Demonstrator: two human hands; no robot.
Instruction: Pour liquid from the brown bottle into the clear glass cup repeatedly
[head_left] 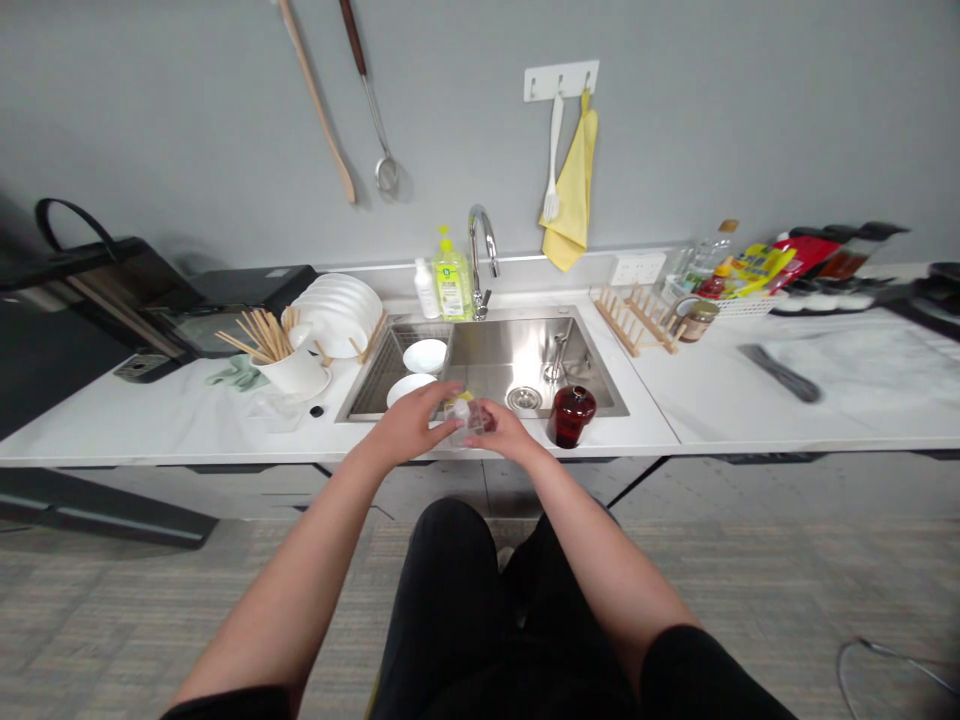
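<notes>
A small clear plastic container [466, 424] is held between my two hands at the front edge of the sink [495, 350]. My left hand [411, 428] curls around its left side, thumb and fingers on it. On the opposite side, my right hand [510, 432] grips it, with something dark red by the fingertips that I cannot make out. Something yellow shows at the container's top, too small to name. Just right of my right hand stands a dark red glass bottle [571, 418]. Two white bowls [425, 356] sit in the sink's rack, close to my left hand.
Left of the sink are a holder with chopsticks [289, 375], white plates [341, 310] in a rack and a clear plastic piece [274, 412]. Behind stand a dish soap bottle [451, 282] and the faucet [480, 260]. A wooden rack [637, 318] and a jar [699, 320] are on the right.
</notes>
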